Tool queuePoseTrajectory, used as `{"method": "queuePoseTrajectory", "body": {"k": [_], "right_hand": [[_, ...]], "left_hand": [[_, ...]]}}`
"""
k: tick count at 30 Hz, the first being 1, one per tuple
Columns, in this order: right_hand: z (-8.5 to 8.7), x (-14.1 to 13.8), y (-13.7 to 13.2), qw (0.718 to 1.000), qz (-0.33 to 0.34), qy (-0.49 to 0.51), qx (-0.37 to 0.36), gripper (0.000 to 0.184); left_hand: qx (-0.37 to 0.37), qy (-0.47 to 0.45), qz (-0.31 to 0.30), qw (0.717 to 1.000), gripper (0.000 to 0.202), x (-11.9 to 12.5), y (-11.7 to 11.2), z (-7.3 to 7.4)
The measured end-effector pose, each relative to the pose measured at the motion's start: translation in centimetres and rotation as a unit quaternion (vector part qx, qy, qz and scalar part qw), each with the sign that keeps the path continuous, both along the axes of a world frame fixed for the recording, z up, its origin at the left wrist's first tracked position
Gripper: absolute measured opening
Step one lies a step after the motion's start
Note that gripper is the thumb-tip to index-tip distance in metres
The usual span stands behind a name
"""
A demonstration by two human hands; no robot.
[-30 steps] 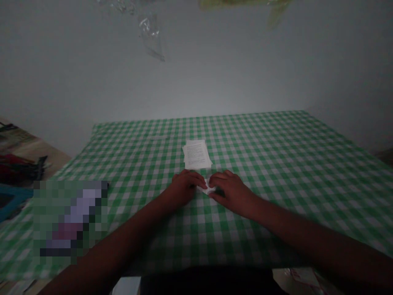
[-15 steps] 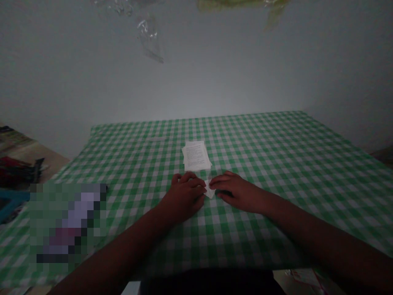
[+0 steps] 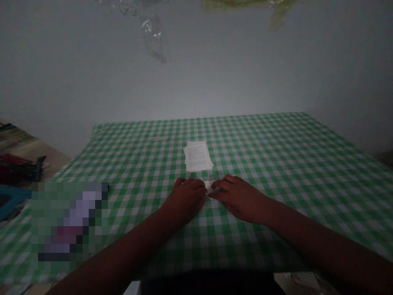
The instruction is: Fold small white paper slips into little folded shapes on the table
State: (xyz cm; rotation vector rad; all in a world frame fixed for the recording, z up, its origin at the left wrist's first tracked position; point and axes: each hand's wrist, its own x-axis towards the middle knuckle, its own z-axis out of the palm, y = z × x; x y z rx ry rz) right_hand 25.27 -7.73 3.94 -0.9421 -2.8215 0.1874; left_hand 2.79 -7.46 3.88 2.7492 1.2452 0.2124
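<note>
The left hand (image 3: 186, 200) and the right hand (image 3: 238, 198) are reaching inward across the gingham-covered tabletop (image 3: 276, 164), their fingers meeting at a small folded piece of white paper (image 3: 209, 187). That piece is lying on the green-and-white check between the hands, partly covered by the fingers of the right hand. Both hands are curved and touching it, but the dim view does not show whether they are pinching it or only pressing it down. Just beyond them, a small stack of printed white sheets (image 3: 198, 156) is lying flat, near the folded piece but not touching it. Further left, a pixelated patch (image 3: 69, 221) is hiding part of the tabletop, while dark red objects (image 3: 18, 170) are sitting beyond its edge. A scrap of clear plastic (image 3: 153, 35) is hanging against the pale wall (image 3: 196, 86).
</note>
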Motion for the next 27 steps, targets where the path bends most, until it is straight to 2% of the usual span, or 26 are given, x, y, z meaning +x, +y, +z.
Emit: {"method": "queuePoseTrajectory", "body": {"k": [9,16,23,27], "right_hand": [[-0.4,0.2,0.1,1.000,0.012,-0.016,0.010,0.049],[0.0,0.4,-0.1,0.998,0.012,0.053,-0.032,0.038],[0.5,0.6,0.0,0.994,0.002,0.081,-0.076,0.035],[0.5,0.7,0.2,0.993,0.000,0.089,-0.080,0.031]], "left_hand": [[0.012,-0.009,0.058,0.998,0.011,1.3,0.1,-0.3],[0.027,-0.004,0.080,0.996,0.019,1.9,-0.7,-0.2],[-0.026,-0.041,0.062,0.997,0.016,0.7,0.5,-0.4],[-0.066,-0.059,0.056,0.994,0.026,0.1,1.5,-0.7]]}}
